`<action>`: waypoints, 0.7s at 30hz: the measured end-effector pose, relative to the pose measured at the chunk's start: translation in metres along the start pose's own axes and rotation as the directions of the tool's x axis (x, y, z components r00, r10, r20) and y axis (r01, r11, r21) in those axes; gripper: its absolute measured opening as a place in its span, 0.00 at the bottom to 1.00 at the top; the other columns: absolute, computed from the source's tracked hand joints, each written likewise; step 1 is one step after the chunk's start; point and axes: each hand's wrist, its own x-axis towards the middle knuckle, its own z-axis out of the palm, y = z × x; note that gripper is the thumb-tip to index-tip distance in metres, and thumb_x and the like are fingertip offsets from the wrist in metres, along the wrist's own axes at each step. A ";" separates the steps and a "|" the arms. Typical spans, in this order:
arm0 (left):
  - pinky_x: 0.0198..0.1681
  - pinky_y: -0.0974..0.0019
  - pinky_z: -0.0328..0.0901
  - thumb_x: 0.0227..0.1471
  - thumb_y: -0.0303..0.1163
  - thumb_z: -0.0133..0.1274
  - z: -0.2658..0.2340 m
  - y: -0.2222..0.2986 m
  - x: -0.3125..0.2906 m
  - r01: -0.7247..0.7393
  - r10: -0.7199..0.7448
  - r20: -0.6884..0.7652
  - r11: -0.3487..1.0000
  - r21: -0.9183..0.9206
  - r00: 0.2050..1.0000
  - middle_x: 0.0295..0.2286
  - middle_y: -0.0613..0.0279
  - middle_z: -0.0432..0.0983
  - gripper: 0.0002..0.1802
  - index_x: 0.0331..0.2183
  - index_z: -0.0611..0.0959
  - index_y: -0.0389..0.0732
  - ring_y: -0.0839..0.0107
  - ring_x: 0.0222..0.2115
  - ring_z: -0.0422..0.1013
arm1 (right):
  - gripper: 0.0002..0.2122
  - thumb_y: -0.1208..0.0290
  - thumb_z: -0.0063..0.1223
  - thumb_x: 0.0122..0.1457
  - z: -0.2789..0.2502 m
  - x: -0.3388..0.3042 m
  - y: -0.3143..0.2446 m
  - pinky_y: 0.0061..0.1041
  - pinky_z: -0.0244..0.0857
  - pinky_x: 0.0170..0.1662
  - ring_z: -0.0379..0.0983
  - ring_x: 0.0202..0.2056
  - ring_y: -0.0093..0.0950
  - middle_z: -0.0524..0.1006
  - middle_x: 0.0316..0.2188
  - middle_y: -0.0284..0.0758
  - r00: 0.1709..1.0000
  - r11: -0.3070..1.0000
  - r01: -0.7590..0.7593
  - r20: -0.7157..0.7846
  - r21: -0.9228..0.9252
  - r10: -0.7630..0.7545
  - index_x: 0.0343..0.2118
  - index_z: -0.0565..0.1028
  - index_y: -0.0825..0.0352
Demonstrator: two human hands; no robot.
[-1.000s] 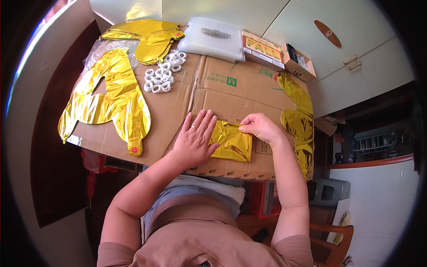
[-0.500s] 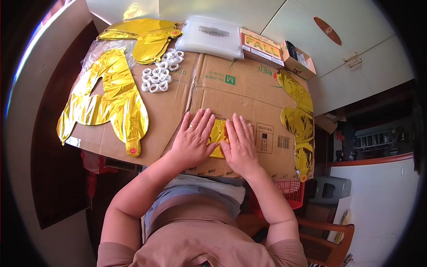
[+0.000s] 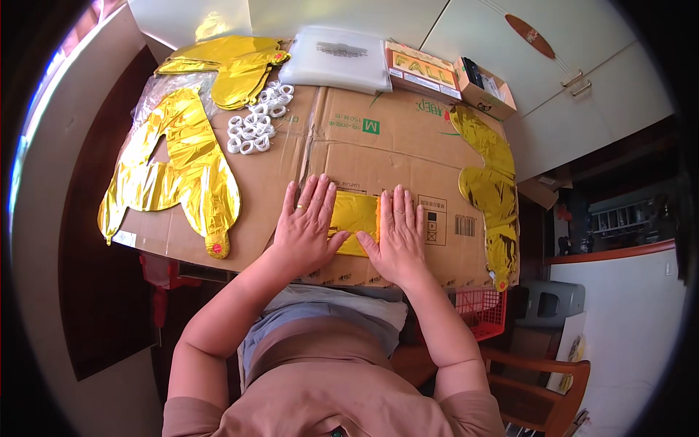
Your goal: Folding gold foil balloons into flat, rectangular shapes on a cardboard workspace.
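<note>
A folded gold foil balloon (image 3: 354, 218) lies flat on the cardboard sheet (image 3: 357, 160) close to my body. My left hand (image 3: 309, 224) presses on its left edge, fingers stretched forward and a ring on one of them. Over the right edge my right hand (image 3: 395, 237) lies flat in the same way. Both thumbs point inward across the foil, and its outer edges are hidden beneath my palms. Neither hand grips anything.
To the left lies a flat A-shaped gold foil balloon (image 3: 207, 182), with a pile of gold balloons (image 3: 237, 69) behind it. White string coils (image 3: 250, 131), clear plastic bags (image 3: 335, 62), a printed box (image 3: 422, 71) and an open carton (image 3: 496, 108) sit farther back. More gold balloons (image 3: 486, 186) line the right edge.
My hands have moved apart, the left one slightly leftward and the right one slightly rightward. More of the folded foil balloon shows between them.
</note>
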 end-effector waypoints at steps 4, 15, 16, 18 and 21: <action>0.70 0.41 0.35 0.60 0.49 0.48 -0.003 0.014 0.014 -0.199 0.198 -0.012 0.979 -0.051 0.980 0.67 0.44 0.52 0.43 0.66 0.59 0.30 0.50 0.69 0.46 | 0.42 0.41 0.42 0.65 0.001 -0.001 0.001 0.54 0.31 0.71 0.40 0.72 0.50 0.47 0.71 0.56 1.000 1.000 -0.009 0.002 -0.006 0.009 0.69 0.50 0.74; 0.71 0.47 0.38 0.61 0.60 0.42 0.010 0.008 0.001 -0.128 0.131 0.045 0.990 -0.067 0.990 0.68 0.45 0.50 0.46 0.66 0.60 0.32 0.54 0.70 0.45 | 0.41 0.43 0.43 0.64 0.001 -0.004 -0.002 0.56 0.28 0.71 0.39 0.72 0.50 0.46 0.71 0.56 0.999 0.998 -0.047 0.002 -0.029 0.047 0.70 0.50 0.73; 0.71 0.47 0.38 0.61 0.59 0.43 0.009 0.008 0.001 -0.124 0.127 0.051 0.990 -0.066 0.991 0.68 0.45 0.50 0.46 0.66 0.59 0.32 0.53 0.70 0.45 | 0.41 0.43 0.43 0.65 0.001 -0.004 -0.001 0.56 0.28 0.71 0.39 0.72 0.50 0.47 0.71 0.56 0.999 0.998 -0.051 0.006 -0.035 0.051 0.69 0.50 0.73; 0.71 0.47 0.38 0.61 0.59 0.44 0.007 0.008 -0.002 -0.111 0.114 0.055 0.992 -0.060 0.992 0.68 0.44 0.49 0.47 0.66 0.59 0.32 0.53 0.70 0.45 | 0.41 0.45 0.43 0.65 0.003 -0.004 -0.001 0.55 0.28 0.71 0.39 0.72 0.50 0.47 0.71 0.57 0.999 0.998 -0.051 -0.002 -0.029 0.051 0.69 0.50 0.74; 0.71 0.46 0.37 0.60 0.58 0.44 0.007 0.008 -0.001 -0.105 0.109 0.061 0.993 -0.053 0.992 0.68 0.44 0.49 0.47 0.66 0.58 0.32 0.53 0.70 0.44 | 0.39 0.48 0.45 0.65 0.000 -0.003 -0.003 0.55 0.28 0.71 0.40 0.72 0.49 0.48 0.71 0.56 0.999 0.998 -0.054 -0.003 -0.046 0.054 0.69 0.50 0.74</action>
